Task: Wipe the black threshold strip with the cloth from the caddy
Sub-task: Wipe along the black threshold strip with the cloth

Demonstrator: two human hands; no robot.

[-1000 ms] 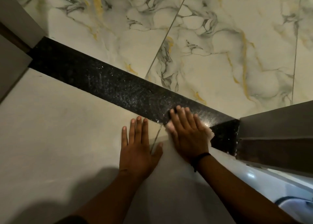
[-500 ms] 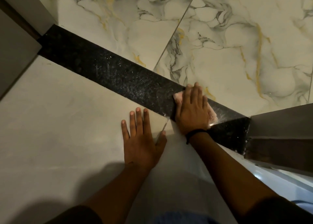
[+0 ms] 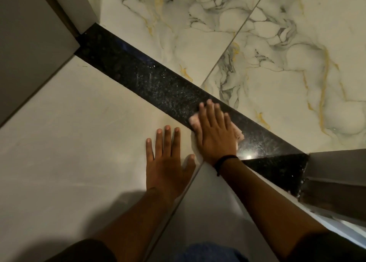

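Observation:
The black threshold strip (image 3: 150, 79) runs diagonally from upper left to lower right across the floor, speckled with pale dust. My right hand (image 3: 215, 132) lies flat on the strip's near edge, pressing a pale pink cloth (image 3: 193, 121) whose corners stick out on both sides of the palm. A black band circles that wrist. My left hand (image 3: 166, 158) rests flat on the plain light tile just below the strip, fingers spread, holding nothing. The caddy is not in view.
Veined marble tiles (image 3: 277, 63) lie beyond the strip. A grey door frame (image 3: 29, 43) stands at the upper left, another grey frame post (image 3: 336, 182) at the lower right. A grout line (image 3: 178, 198) crosses the near tile between my arms.
My right hand slid the cloth up onto the strip, then leftward along it. The left hand stayed planted on the tile. The view shifted so the strip sits more central.

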